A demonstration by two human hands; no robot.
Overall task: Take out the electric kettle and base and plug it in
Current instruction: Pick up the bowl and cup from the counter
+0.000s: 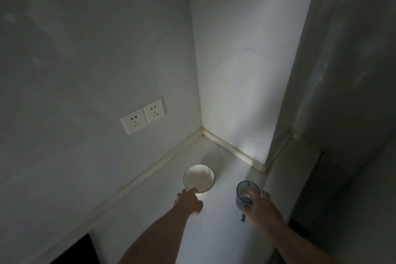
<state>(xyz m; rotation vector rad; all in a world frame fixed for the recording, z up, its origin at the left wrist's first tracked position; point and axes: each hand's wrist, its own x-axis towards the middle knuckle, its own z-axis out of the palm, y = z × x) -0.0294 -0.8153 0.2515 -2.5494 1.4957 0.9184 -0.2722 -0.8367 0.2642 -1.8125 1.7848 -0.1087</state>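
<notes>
Countertop [162,206] pale, dim, set into wall corner. Kettle and base nowhere in head view. Twin sockets [142,116] on left wall above counter: white square plates side by side, dark pin holes, nothing plugged in. Left hand [189,200] reaches to near rim of white bowl [198,178] with thin dark edge; fingertips at rim, cannot tell whether they pinch it. Right hand [262,207] clamped around grey translucent ribbed cup [246,194], held just right of bowl. Black object [77,252] at bottom left.
</notes>
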